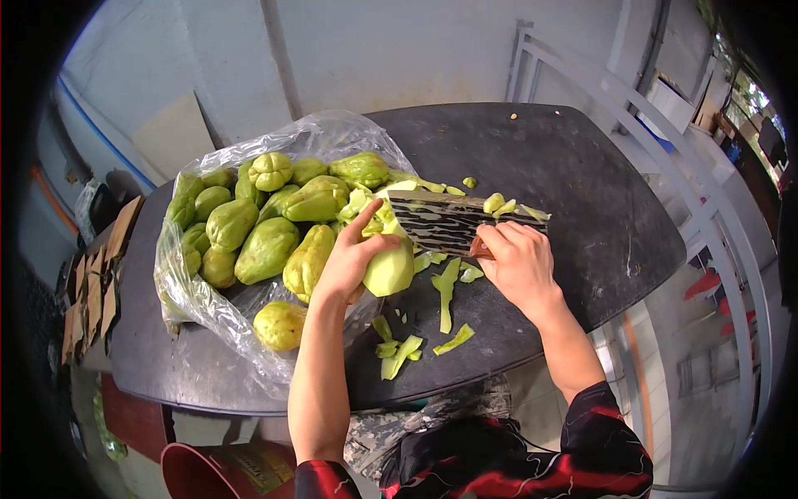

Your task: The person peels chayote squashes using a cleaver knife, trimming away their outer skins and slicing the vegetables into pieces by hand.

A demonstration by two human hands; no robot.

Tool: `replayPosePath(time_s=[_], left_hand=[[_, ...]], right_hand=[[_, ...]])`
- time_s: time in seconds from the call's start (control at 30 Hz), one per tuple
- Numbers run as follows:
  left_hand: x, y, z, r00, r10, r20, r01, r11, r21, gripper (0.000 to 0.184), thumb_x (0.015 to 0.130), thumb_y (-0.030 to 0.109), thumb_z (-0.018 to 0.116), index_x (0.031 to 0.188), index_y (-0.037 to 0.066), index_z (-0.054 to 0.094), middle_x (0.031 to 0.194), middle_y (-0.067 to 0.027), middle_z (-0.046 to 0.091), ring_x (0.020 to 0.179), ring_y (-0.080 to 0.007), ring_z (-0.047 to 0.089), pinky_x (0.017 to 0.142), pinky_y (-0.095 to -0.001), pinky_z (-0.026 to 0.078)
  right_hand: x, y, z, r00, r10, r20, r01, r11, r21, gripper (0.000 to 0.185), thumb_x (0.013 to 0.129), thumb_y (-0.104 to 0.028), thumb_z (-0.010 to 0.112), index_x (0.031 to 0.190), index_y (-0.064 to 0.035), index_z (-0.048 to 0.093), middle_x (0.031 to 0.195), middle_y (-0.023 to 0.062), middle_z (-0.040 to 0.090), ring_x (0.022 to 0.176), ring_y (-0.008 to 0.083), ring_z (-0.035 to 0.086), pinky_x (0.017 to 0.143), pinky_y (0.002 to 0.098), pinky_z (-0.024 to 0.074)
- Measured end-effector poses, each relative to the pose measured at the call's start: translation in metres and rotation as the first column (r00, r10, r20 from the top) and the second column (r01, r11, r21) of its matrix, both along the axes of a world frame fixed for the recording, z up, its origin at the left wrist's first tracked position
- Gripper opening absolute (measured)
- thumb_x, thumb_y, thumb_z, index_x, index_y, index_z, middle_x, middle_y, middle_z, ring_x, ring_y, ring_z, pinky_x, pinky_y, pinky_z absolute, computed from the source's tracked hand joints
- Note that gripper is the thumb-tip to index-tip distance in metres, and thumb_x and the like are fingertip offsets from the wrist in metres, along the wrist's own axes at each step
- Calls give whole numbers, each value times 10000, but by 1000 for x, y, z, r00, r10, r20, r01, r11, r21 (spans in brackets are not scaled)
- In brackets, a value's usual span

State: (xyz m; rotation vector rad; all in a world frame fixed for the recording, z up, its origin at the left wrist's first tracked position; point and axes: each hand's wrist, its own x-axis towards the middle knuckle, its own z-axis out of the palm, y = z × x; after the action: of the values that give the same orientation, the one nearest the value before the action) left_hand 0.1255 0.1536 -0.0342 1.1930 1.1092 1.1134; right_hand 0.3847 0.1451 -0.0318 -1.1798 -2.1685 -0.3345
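My left hand (345, 264) is closed around a pale, peeled chayote (389, 271) at the right edge of the pile. In my right hand (522, 262) is a cleaver (440, 223), gripped by its brown handle. Its wide blade has dark, wavy markings and points left, its tip end close to the chayote. Bits of green peel cling along the blade's upper edge. Unpeeled green chayotes (268, 249) lie heaped in an open clear plastic bag (208, 312) left of my hands. Strips of peel (446, 295) are scattered on the table below the cleaver.
The dark table (499, 150) has rounded corners. A red bucket (195, 470) stands on the floor at the lower left. Grey metal railing (706, 195) runs along the right side, and a pale wall (399, 58) rises behind the table.
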Motion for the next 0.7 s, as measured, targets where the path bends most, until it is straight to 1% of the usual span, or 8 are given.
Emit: replayPosePath(time_s=[0.1,0.17,0.2,0.3,0.37,0.43,0.6,0.7], left_hand=[[-5,-8,-1,977,17,212,2,996,-87,745,810,81,646,1507,60,385,1092,-146,648,912,-210,669,782,-330,576],[-6,-9,-1,961,18,277,3,997,-75,665,821,83,635,1461,46,457,1064,-127,635,886,-208,665,756,-336,589],[-7,-8,-3,962,41,269,-25,998,-61,620,825,104,635,1424,31,495,1058,-124,635,872,-199,661,727,-332,586],[-10,-9,-1,946,79,313,-70,997,-40,594,831,128,634,1403,23,514,1055,-123,637,865,-192,658,715,-328,575],[-14,-10,-1,929,66,364,-57,998,-34,620,841,111,662,1418,-7,470,1080,-152,648,871,-199,678,737,-327,573],[-16,-9,-1,925,57,376,-51,998,-25,596,844,114,662,1396,-23,481,1086,-157,649,891,-206,678,754,-333,573],[-14,-8,-9,892,132,432,-112,991,-71,569,870,141,642,1383,-44,480,1134,-161,634,945,-222,673,796,-346,569],[-10,3,-18,846,174,503,-154,985,-81,465,923,256,592,1294,-11,506,1096,-161,635,919,-250,663,788,-405,566]], right_hand=[[-7,0,2,991,120,-59,-116,990,74,200,721,-96,774,857,-56,632,713,68,650,666,225,664,604,356,517],[-14,-5,11,829,180,-529,-301,941,-152,173,813,-134,767,800,-27,632,591,56,587,497,135,560,502,294,450],[-12,-5,17,828,172,-534,-272,956,-114,231,889,-157,729,748,-11,620,508,32,489,452,59,419,449,260,361],[-15,-1,21,473,313,-824,-460,885,72,321,922,-199,714,697,-17,575,500,-28,420,489,36,354,449,271,310],[-6,19,0,413,338,-846,-548,834,65,376,940,-232,700,665,-34,537,522,-53,430,509,27,348,454,274,298],[-8,44,-18,649,44,-759,-400,869,-292,383,960,-223,672,654,-55,518,535,-60,437,518,23,350,456,271,283],[-17,26,9,260,207,-943,-694,719,-33,350,986,-193,629,674,-65,534,529,-32,466,449,42,427,419,244,340],[-33,25,19,264,162,-951,-703,708,-74,376,989,-211,632,665,-74,498,528,-37,446,447,45,423,423,238,346]])
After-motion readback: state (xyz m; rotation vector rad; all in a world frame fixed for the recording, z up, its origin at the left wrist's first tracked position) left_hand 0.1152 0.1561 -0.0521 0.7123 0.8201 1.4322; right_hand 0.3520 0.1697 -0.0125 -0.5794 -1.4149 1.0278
